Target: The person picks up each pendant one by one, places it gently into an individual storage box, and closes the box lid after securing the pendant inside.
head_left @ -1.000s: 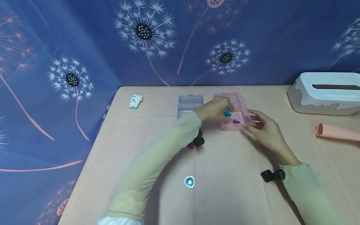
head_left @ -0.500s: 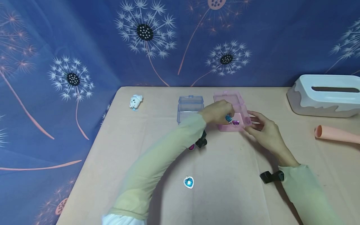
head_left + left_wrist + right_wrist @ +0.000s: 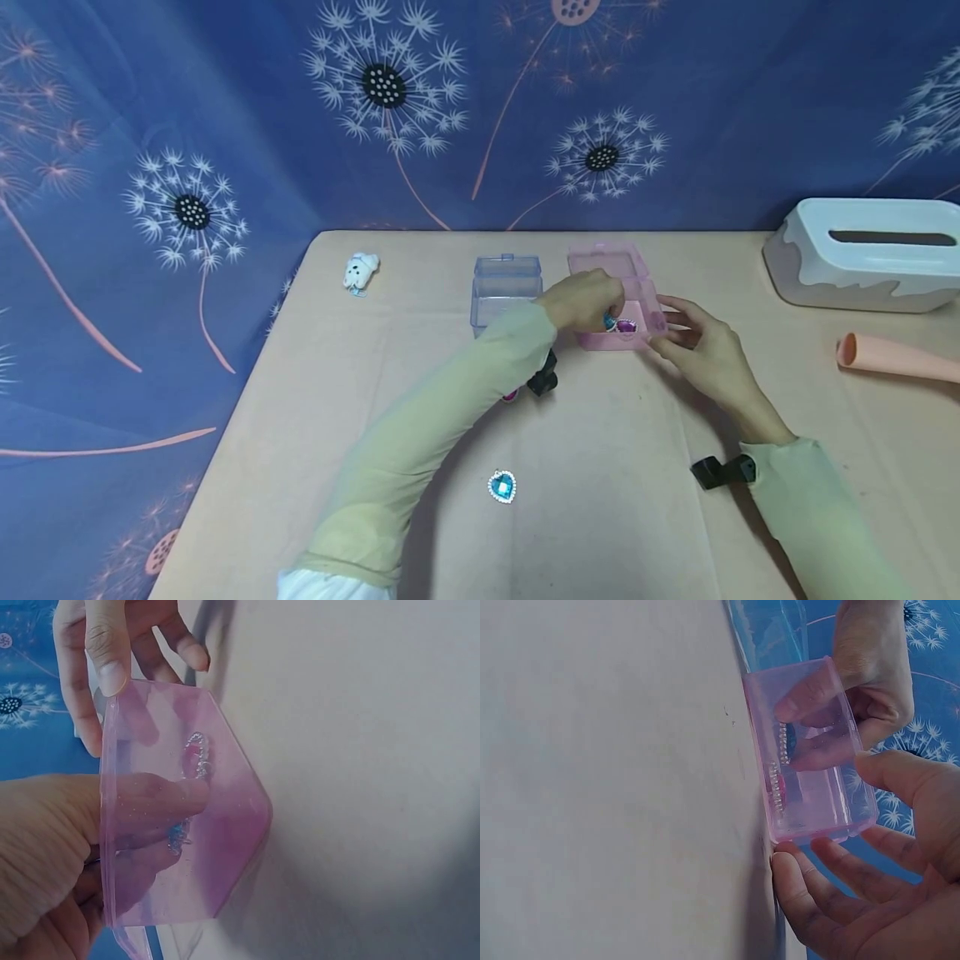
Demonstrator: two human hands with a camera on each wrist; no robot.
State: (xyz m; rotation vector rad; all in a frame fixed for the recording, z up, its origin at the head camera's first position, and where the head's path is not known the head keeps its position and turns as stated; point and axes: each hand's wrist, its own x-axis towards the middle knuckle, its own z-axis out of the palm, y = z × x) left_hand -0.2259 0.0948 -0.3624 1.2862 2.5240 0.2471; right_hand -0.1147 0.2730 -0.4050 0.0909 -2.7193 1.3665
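Observation:
Inside an open pink see-through plastic box, my left hand pinches a blue gem with a beaded silver edge between thumb and fingers, low near the floor of the box. Beside it in the box lies a purple gem with a similar edge. My right hand holds the box at its right end, thumb at the front corner and fingers along the end wall. A blue heart-shaped gem lies on the table nearer to me. Another purple-red gem is partly hidden by my left forearm.
An open clear blue plastic box stands just left of the pink one. At the back left lies a small white toy animal. A white-topped tissue box and a peach-coloured tube are on the right.
My left hand has lowered the blue gem into the pink box, down beside the purple gem. The right hand stays at the box's end.

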